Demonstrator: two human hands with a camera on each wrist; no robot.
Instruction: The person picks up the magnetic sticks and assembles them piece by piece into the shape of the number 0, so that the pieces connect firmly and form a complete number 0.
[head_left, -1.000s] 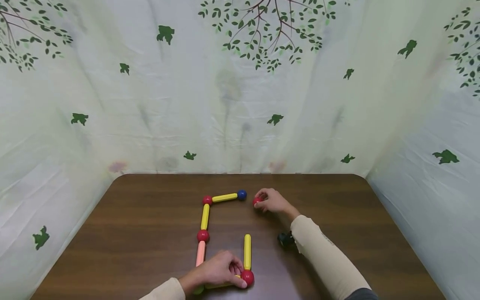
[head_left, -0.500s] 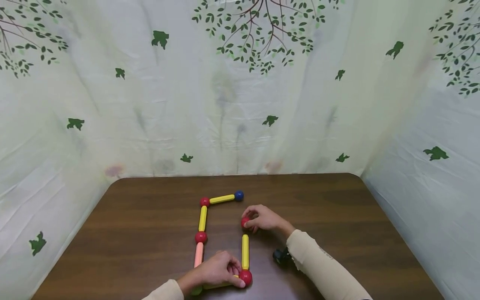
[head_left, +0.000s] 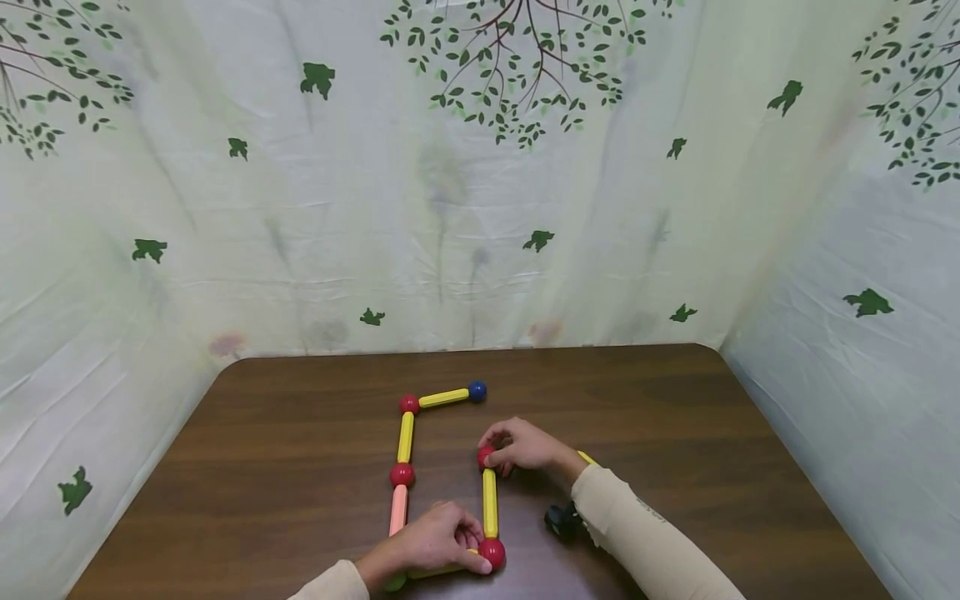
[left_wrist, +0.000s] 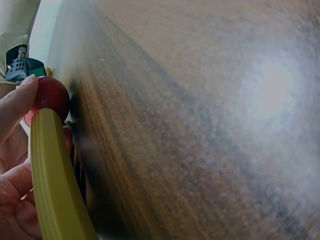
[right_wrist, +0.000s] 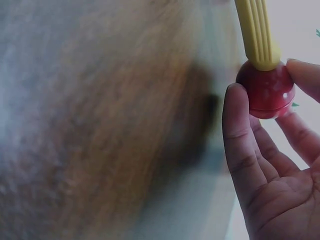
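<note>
My right hand point(head_left: 525, 444) pinches a red ball point(right_wrist: 266, 90) between thumb and fingertips. In the right wrist view, that ball meets the end of a yellow rod point(right_wrist: 256, 32). The same upright yellow rod point(head_left: 490, 504) runs down to another red ball point(head_left: 491, 553) near the front. My left hand point(head_left: 438, 537) holds this lower ball, its thumb on the ball's side. A second yellow rod point(left_wrist: 57, 175) leads from the lower ball under the left hand; a green piece point(head_left: 395, 581) shows partly beneath the wrist.
To the left, a pink rod point(head_left: 398, 510), red balls point(head_left: 402, 475) and yellow rods point(head_left: 406, 437) form a chain ending in a blue ball point(head_left: 477, 391). A yellow piece point(head_left: 587, 457) peeks out behind the right forearm. A dark wrist device point(head_left: 561, 521) hangs beneath it. All lies on a brown table point(head_left: 300, 467).
My right hand has carried its red ball from near the blue ball toward me and left, down onto the upright yellow rod's far end. The left hand stays on the lower ball.
</note>
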